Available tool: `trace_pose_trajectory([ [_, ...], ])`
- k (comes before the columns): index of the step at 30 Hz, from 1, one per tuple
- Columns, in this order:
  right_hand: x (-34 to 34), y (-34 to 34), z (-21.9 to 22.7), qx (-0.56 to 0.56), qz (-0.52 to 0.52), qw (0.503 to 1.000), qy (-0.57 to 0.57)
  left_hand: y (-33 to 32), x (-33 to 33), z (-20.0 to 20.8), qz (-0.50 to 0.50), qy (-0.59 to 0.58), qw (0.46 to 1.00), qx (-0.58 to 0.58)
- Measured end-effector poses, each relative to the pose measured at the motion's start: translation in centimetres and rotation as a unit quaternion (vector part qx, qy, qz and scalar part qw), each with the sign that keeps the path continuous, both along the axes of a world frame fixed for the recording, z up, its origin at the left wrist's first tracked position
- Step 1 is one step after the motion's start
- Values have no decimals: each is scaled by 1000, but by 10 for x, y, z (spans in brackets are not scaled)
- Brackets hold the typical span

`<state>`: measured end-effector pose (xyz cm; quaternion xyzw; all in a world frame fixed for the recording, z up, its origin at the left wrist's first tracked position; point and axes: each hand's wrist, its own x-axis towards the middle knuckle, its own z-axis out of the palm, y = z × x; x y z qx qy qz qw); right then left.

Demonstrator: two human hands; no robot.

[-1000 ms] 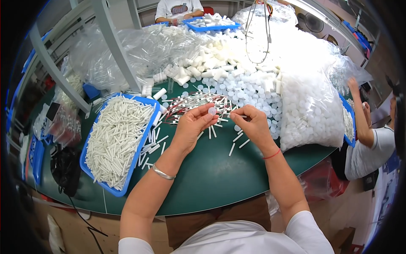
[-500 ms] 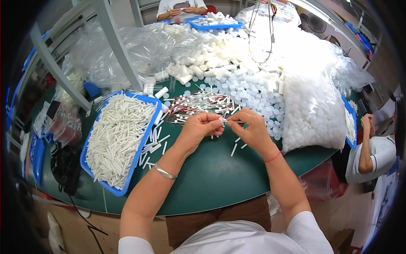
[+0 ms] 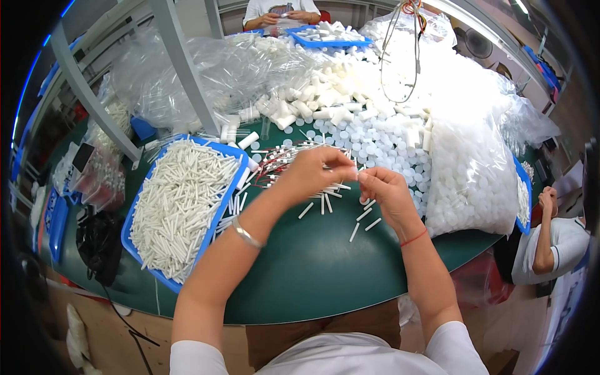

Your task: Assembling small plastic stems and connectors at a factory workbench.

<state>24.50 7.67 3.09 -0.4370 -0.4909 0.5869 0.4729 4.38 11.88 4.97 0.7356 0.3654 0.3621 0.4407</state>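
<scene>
My left hand (image 3: 314, 174) and my right hand (image 3: 389, 192) meet above the green table, fingertips almost touching. A small whitish piece (image 3: 357, 171) shows between them, too small and blurred to name. The right thumb and index finger pinch it; the left fingers are bent together at its other side, and what they hold is hidden. Beneath and beyond the left hand lies a pile of thin red-and-white sticks (image 3: 275, 157). Several short white tubes (image 3: 355, 232) lie loose by the right hand. Translucent round discs (image 3: 373, 139) are spread just beyond the hands.
A blue tray (image 3: 235, 187) full of white tubes (image 3: 181, 206) stands at the left. A clear bag of discs (image 3: 472, 181) stands at the right. White cylinders (image 3: 312, 103), plastic bags (image 3: 156, 75) and a grey frame post (image 3: 187, 69) are beyond. Two other people sit at the far side and right.
Both hands have shifted slightly right, the left rising and turning over with its fingers pointing right. The thin stick seen at the right fingers no longer shows. My view has shifted a little.
</scene>
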Motion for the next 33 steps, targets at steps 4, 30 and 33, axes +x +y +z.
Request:
trace_pose_trajectory([
  [4, -2, 1, 4, -31, -64, 997, 20, 81, -29, -14, 233, 236, 922, 199],
  [30, -30, -12, -22, 202, -89, 972, -84, -58, 3, -16, 123, -92, 984, -87],
  [33, -34, -16, -20, 239, -96, 954, -157, -55, -4, -22, 108, -194, 945, -242],
])
